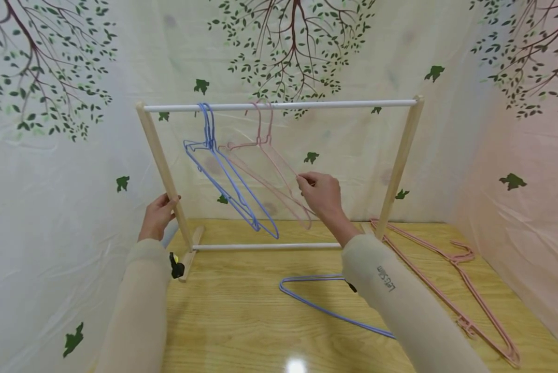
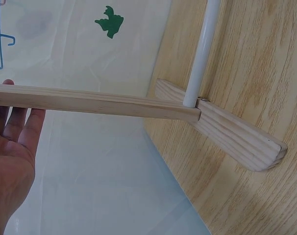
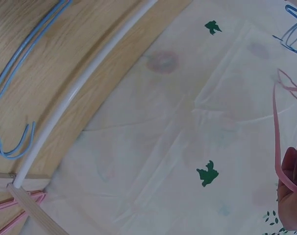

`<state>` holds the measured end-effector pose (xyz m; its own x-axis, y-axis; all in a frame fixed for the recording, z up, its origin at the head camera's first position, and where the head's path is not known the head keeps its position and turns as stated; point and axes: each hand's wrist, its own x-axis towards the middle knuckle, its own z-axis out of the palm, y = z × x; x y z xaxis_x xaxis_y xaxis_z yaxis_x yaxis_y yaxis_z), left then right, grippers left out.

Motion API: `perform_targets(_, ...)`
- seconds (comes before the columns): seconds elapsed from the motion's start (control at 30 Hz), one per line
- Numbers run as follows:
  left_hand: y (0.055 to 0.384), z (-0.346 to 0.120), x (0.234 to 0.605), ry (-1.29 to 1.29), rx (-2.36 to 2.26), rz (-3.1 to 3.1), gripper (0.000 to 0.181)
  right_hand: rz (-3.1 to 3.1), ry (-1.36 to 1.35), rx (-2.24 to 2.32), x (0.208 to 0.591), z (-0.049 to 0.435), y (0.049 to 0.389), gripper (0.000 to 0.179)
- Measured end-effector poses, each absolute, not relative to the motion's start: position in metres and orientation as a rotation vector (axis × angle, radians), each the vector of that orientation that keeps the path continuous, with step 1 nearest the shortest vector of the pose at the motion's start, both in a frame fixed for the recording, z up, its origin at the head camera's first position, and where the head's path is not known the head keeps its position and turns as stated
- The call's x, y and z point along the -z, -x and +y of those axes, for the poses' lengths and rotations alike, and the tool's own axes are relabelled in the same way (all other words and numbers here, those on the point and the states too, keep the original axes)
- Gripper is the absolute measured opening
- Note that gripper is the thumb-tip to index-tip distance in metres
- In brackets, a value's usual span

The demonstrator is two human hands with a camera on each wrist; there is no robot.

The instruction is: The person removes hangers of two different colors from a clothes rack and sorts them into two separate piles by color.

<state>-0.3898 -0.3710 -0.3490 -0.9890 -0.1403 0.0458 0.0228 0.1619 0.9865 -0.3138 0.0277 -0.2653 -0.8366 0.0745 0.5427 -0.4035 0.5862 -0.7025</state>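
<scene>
My left hand (image 1: 157, 217) grips the left wooden post (image 1: 154, 140) of a hanger rack; in the left wrist view its fingers (image 2: 31, 129) pass behind the wood. Two pink hangers (image 1: 270, 122) hang by their hooks from the white top bar (image 1: 334, 105). With thumb and fingertips, my right hand (image 1: 323, 194) pinches the sloping right arm of one of them. In the right wrist view a pink hanger (image 3: 277, 132) runs down to the palm, and part of the hand is cut off. Blue hangers (image 1: 212, 132) hang close together on the bar, left of the pink ones.
Blue hangers (image 1: 325, 309) lie on the wooden table (image 1: 232, 331), partly under my right sleeve. More pink hangers (image 1: 425, 282) lie at the right, beside the right post (image 1: 402, 160). A white lower bar (image 1: 265, 246) joins the posts. Behind hangs a leaf-patterned curtain (image 1: 353, 181).
</scene>
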Motion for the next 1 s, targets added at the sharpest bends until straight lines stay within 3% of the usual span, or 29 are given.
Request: perform_targets(1.0, 0.39, -0.371, 0.349, -0.124, 1.948, -2.291, 0.053, -2.042, -0.178, -1.219, 0.275, 0.071, 0.304, 0.016)
